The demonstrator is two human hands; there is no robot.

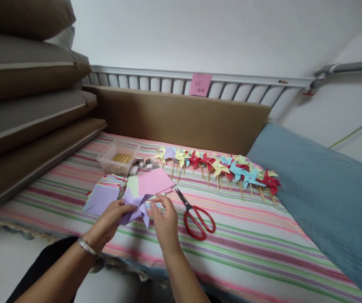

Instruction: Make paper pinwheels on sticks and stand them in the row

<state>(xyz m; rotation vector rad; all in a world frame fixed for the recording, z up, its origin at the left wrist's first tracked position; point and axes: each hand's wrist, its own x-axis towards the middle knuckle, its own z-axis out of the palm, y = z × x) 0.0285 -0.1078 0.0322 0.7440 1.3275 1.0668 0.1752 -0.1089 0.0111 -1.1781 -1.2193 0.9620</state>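
My left hand (111, 216) grips a half-folded purple paper pinwheel (136, 209) from its left side, fingers closed on the paper. My right hand (165, 219) pinches the same purple piece at its centre and right flap, held just above the striped cloth (247, 248). A bracelet sits on my left wrist. Right behind the hands lie a pink sheet (154, 182) and a stack of coloured paper squares (105, 193) topped with purple.
Red-handled scissors (196, 216) lie to the right of my hands. A row of finished pinwheels on sticks (221, 168) stretches across the back. A clear tub of wooden sticks (119, 158) stands at the back left with small metal bits beside it. Blue bedding (326, 198) lies at right.
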